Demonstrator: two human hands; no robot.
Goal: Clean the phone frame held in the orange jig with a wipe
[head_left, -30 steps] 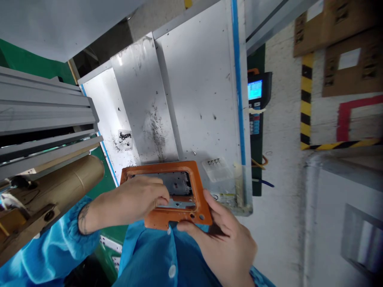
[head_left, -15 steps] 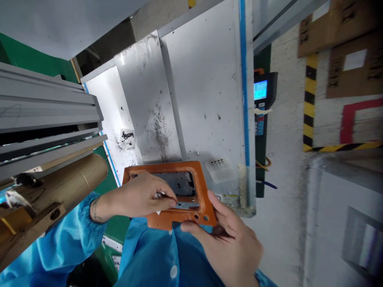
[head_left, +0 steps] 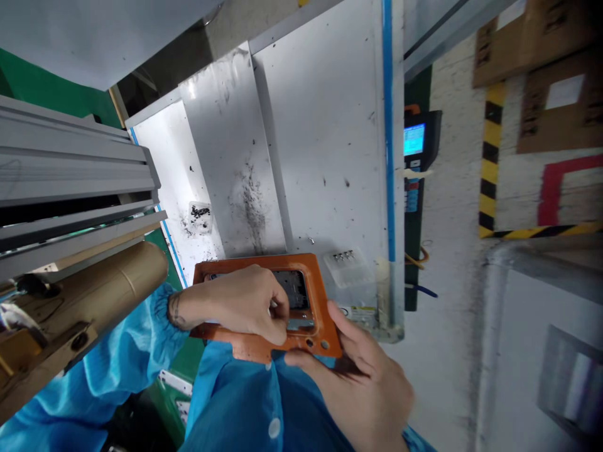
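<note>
An orange frame [head_left: 320, 301] with rounded openings is held near my body, at the front edge of the bench. Set in its window is a dark flat plate [head_left: 298, 290], with a shiny metal strip [head_left: 301, 323] below it. My right hand [head_left: 365, 383] grips the frame's right end, fingers behind and thumb on the lower edge. Over the left and middle of the frame lies my left hand [head_left: 254, 304], its fingers curled and closed. The fingertips point down at the metal strip and hide what they pinch, if anything.
A clear plastic box [head_left: 346, 267] with small metal parts stands just past the frame. Farther left is a small tray [head_left: 200, 218] of black bits. Dark specks litter the metal bench top [head_left: 320, 125]. A brown tube [head_left: 127, 282] juts in at left; a handheld device [head_left: 417, 141] is at right.
My left hand has shifted right across the frame and curled its fingers, covering more of the window. A small shiny object seen in those fingers earlier is hidden now. My right hand stays put.
</note>
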